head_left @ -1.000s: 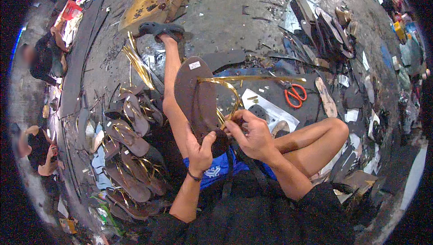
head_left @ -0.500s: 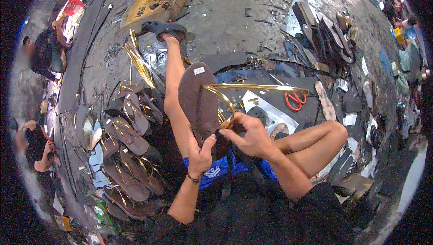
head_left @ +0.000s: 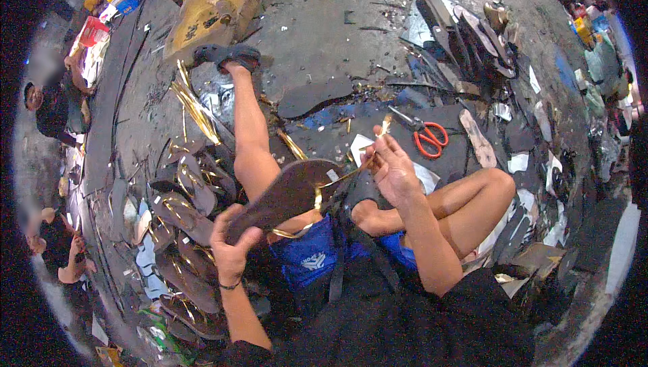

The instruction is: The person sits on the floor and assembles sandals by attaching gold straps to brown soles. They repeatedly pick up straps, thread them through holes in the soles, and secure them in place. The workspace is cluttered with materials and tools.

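My left hand (head_left: 233,245) grips one end of a dark brown sandal sole (head_left: 283,193), thumb on top and fingers beneath. The sole is tilted over my lap, its far end toward the right. A shiny gold strap (head_left: 318,198) hangs in a loop below the sole. Another length runs from the sole's far end up to my right hand (head_left: 395,170), pinched between thumb and fingers, with the tip sticking out above. Red-handled scissors (head_left: 430,139) lie on the dark sheet just right of that hand.
Left of my leg is a pile of brown sandals with gold straps (head_left: 182,212); a bundle of gold strips (head_left: 192,107) lies beyond. A worn yellow block (head_left: 216,16) stands near my foot. More soles (head_left: 472,39) are stacked far right. Two people sit at the left edge.
The sole has gone from upright to tilted and moved left with my left hand. My right hand has left the sole's near end, moved up and right, and now pulls the strap out.
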### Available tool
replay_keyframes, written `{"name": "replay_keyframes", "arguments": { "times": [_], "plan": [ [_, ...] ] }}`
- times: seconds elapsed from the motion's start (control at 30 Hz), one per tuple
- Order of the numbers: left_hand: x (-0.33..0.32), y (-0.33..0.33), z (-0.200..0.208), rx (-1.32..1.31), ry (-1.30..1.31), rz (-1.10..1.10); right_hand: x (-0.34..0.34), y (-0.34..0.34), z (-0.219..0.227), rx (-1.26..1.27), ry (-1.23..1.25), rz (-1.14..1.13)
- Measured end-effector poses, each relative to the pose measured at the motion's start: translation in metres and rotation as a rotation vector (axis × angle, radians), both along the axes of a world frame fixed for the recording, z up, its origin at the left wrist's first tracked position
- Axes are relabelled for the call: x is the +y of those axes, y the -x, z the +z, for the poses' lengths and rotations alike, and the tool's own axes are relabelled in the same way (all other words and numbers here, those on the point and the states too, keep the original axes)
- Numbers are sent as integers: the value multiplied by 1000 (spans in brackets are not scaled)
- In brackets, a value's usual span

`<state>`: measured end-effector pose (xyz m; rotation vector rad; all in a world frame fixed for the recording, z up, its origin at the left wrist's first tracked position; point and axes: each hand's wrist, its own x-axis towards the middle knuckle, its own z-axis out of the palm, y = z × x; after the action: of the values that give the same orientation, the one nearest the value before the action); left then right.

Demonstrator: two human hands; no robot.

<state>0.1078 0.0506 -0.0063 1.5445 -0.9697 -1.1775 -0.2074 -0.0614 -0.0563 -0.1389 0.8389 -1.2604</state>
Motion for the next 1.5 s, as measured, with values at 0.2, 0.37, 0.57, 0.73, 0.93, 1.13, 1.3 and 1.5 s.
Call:
{"name": "replay_keyframes", "arguments": {
  "times": [0.2, 0.37, 0.57, 0.73, 0.93, 1.13, 1.3, 1.5],
  "plan": [
    [16, 42, -23, -119, -64, 219, 59, -63, 13, 1116, 710, 646],
    [10, 54, 7, -128, -105, -197, 74, -60, 33, 1185, 594, 699],
    [10, 55, 4, -138, -62, -274, 86, -65, 39, 1391, 796, 497],
    [6, 58, -1, -86, -29, -310, 83, -63, 26, 1260, 824, 592],
    [7, 66, 5, -20, 20, -245, 55, -59, 41, 923, 338, 880],
    [7, 86, 6, 162, -25, 334, 35, -30, 48, 1281, 636, 662],
    [37, 53, -59, 542, -69, -91, -4, -4, 44, 1318, 727, 580],
    [1, 110, 10, 94, -118, -362, -23, -9, 27, 949, 670, 704]
  ]
}}
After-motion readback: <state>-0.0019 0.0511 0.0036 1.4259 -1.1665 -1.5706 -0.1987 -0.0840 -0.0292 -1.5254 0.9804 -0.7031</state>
